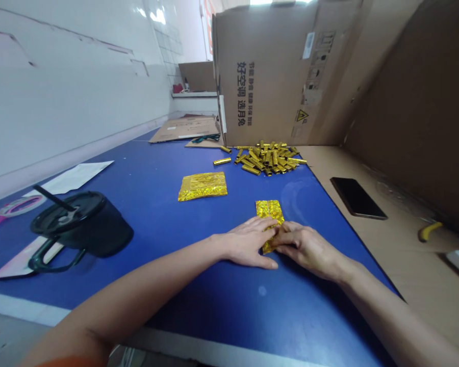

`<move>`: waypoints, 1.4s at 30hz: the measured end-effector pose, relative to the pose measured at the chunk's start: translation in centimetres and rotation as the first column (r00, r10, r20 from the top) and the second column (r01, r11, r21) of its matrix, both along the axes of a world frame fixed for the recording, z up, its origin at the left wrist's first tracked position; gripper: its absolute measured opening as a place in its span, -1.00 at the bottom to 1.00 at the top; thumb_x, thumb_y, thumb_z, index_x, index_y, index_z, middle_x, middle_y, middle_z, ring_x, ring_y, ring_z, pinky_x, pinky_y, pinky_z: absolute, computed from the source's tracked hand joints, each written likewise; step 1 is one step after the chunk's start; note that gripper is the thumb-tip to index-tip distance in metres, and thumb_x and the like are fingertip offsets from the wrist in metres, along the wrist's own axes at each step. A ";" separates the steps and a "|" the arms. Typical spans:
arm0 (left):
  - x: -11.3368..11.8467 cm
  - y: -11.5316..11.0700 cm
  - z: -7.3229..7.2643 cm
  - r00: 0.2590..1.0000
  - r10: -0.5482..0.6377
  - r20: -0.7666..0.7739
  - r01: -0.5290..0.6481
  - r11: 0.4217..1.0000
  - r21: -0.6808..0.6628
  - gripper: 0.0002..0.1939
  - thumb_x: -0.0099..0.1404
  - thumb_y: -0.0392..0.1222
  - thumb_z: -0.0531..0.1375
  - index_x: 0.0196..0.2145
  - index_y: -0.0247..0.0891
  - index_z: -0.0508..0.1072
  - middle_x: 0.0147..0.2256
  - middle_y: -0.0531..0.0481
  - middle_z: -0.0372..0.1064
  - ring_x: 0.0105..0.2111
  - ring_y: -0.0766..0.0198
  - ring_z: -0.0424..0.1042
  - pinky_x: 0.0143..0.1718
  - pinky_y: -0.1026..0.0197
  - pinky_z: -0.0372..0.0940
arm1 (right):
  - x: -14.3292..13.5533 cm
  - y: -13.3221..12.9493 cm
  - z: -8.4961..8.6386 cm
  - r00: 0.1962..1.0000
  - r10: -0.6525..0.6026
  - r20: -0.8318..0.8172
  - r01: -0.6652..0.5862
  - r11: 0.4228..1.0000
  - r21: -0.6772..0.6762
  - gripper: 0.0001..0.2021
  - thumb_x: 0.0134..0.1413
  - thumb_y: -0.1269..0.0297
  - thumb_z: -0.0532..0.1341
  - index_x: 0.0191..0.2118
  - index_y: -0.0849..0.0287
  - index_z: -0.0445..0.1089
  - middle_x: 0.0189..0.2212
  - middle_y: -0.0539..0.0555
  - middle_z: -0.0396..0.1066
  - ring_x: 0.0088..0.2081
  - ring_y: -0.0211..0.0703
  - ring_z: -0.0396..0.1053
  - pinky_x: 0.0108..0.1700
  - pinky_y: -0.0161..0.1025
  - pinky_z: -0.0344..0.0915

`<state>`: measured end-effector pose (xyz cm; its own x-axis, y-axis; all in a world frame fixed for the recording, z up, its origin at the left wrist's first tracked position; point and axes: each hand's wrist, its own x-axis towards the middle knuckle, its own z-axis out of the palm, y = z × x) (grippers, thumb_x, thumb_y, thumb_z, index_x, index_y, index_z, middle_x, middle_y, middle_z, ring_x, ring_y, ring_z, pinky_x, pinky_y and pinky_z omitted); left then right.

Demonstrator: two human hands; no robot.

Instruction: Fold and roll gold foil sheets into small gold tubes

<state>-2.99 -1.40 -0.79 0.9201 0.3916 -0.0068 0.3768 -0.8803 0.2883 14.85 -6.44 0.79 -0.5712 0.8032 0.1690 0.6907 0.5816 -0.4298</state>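
Observation:
A shiny gold foil sheet (268,208) lies on the blue tabletop, partly covered by both hands. My left hand (252,240) rests flat across it with the fingers stretched out. From the right, my right hand (304,248) has its fingers pinched on the near right edge of the foil; the fingertips are partly hidden. Farther off to the left is a flat stack of gold foil sheets (203,186). Beyond the hands sits a heap of rolled gold foil tubes (270,158), with a couple of loose ones beside it.
A dark mug (103,224) with lid and straw stands at the left, near a tape roll (21,205) and white paper (76,177). A large cardboard box (275,76) rises behind the heap. At the right, a phone (357,198) lies on a brown surface.

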 end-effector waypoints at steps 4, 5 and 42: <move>0.0 0.1 -0.1 1.000 -0.002 0.031 0.003 1.000 -0.018 -0.29 0.08 0.19 0.05 0.06 -0.34 0.07 0.15 -0.20 -0.17 0.15 0.06 -0.19 0.11 0.03 -0.21 | -0.3 -0.1 0.0 0.998 -0.002 -0.061 0.004 1.000 0.028 -0.82 0.04 0.40 0.06 -0.41 0.13 0.41 -0.37 0.05 0.37 -0.24 -0.21 0.28 -0.16 -0.26 0.19; 0.0 0.2 -0.1 0.999 0.000 0.038 0.001 1.000 -0.026 -0.27 0.07 0.19 0.05 0.08 -0.34 0.05 0.15 -0.21 -0.16 0.15 0.06 -0.19 0.11 0.03 -0.21 | -0.3 -0.1 0.1 0.997 -0.001 -0.078 0.003 1.000 0.026 -0.82 0.04 0.41 0.06 -0.41 0.14 0.40 -0.38 0.04 0.38 -0.25 -0.22 0.28 -0.16 -0.27 0.19; -0.5 -0.8 0.8 0.996 0.085 0.033 -0.091 0.939 0.331 -0.68 0.20 0.01 0.01 -0.17 -0.19 0.34 -0.27 -0.08 0.23 -0.23 0.15 0.19 -0.20 0.13 0.13 | 0.0 -0.1 0.7 0.997 -0.077 -0.020 0.074 0.992 -0.105 -0.81 0.04 0.38 0.04 -0.37 0.15 0.41 -0.41 0.03 0.45 -0.37 -0.22 0.35 -0.30 -0.32 0.19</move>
<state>-3.46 -2.23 0.01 0.8807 0.4483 0.1530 0.4545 -0.8907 -0.0067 14.84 -6.56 1.46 -0.5051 0.8578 0.0950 0.7198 0.4794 -0.5020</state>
